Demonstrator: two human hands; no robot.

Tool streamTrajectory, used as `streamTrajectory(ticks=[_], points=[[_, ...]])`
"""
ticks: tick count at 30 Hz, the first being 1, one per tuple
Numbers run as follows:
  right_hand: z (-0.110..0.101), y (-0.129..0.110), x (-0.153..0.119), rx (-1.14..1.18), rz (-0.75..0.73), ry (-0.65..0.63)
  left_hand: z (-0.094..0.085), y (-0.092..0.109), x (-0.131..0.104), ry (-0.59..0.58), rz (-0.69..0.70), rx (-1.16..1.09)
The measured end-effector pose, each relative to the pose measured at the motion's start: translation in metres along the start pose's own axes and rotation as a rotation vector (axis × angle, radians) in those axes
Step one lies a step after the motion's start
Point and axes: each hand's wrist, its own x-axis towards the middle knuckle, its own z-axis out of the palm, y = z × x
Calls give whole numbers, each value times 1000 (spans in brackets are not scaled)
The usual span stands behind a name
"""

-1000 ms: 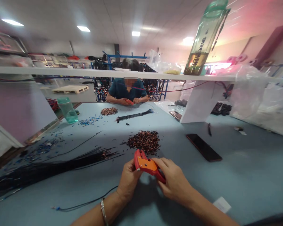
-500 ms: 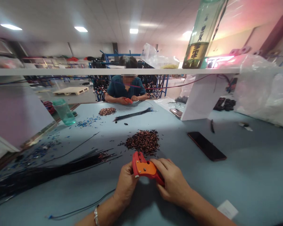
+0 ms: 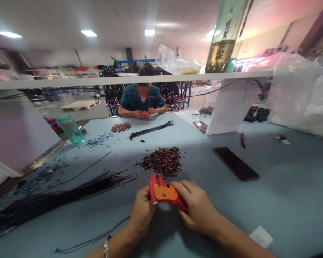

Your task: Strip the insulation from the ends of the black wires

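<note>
A red and orange hand tool (image 3: 165,192) is held low over the table, its head pointing up and left. My right hand (image 3: 197,204) is wrapped round its handles. Beside the tool's head, my left hand (image 3: 142,211) has its fingers closed on a thin black wire (image 3: 107,232), which trails left to a blue tip; the wire's other end is hidden. Just beyond the tool lies a pile of small black and copper pieces (image 3: 163,160). A thick bundle of black wires (image 3: 70,197) lies to the left.
A dark phone (image 3: 236,163) and a white paper (image 3: 261,236) lie on the right. Blue bits (image 3: 99,139), a green bottle (image 3: 70,130) and a second wire bundle (image 3: 152,129) are further back. Across the table a person (image 3: 142,96) holds a red tool under a white shelf (image 3: 161,79).
The view has tilted and shifted slightly, so the background sits a little higher and further left. Both hands and the tool keep nearly the same pose.
</note>
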Motion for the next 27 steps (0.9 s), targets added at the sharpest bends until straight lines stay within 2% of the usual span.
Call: streamTrajectory(ticks=[9, 15, 27], points=[[0, 0, -2, -68, 18, -18, 0, 1, -1, -22, -4, 51], [2, 1, -4, -118, -13, 23, -2, -1, -2, -44, 9, 103], [5, 2, -2, -204, 47, -12, -2, -5, 1, -8, -13, 98]])
